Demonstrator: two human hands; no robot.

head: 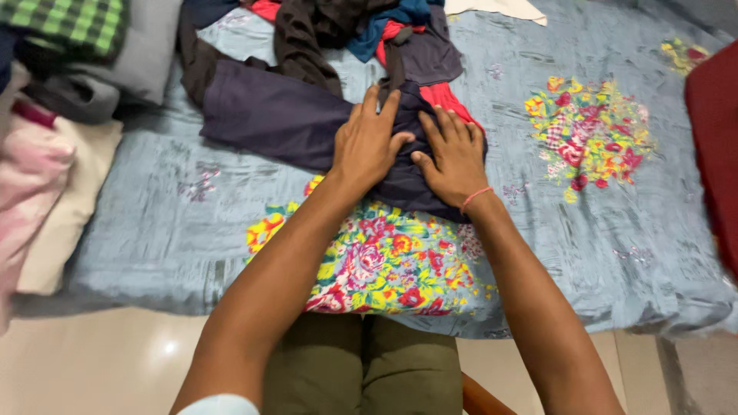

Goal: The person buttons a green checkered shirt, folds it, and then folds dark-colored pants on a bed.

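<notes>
A dark navy garment (277, 115) lies spread across a blue bedsheet (154, 223) with bright flower prints. My left hand (369, 142) presses flat on the garment's right end, fingers spread. Beside it, my right hand (453, 154) also rests flat on the same cloth, thumbs nearly touching. A thin pink band circles my right wrist. Neither hand grips anything.
A heap of mixed clothes (361, 31) in black, blue and red lies behind the garment. Folded pink and cream cloth (46, 192) and a green checked piece (69, 23) sit at the left. A dark red item (715, 138) is at the right edge.
</notes>
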